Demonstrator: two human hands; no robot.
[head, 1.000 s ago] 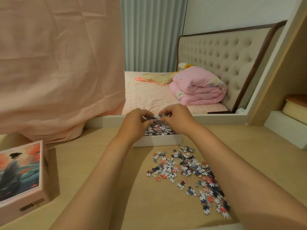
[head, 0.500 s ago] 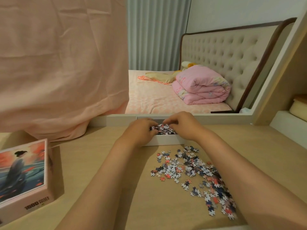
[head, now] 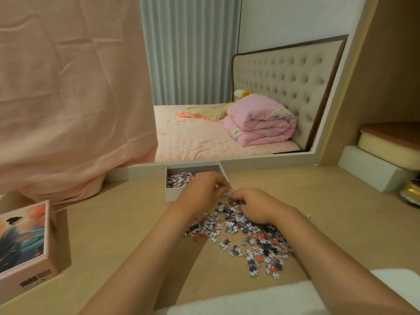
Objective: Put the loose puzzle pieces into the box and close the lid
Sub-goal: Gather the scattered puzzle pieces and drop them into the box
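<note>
The loose puzzle pieces are being observed spread on the bench, just before the open box. The pile's far edge is being clutched by the curled grip of the right hand. The left hand is being held curled over the box's near corner; its grip's contents cannot be told.

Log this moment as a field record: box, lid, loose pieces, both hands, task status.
box: open, partly filled, at the back edge of the desk
lid: off, picture side up, at the desk's left, apart from the box
loose pieces: scattered pile in front of the box, toward its right
stray piece: alone, right of the pile
left hand: over the box's near right corner, fingers curled; contents unclear
right hand: on the pile's far end, fingers curled into pieces
status: many pieces outside the box; lid not on
</note>
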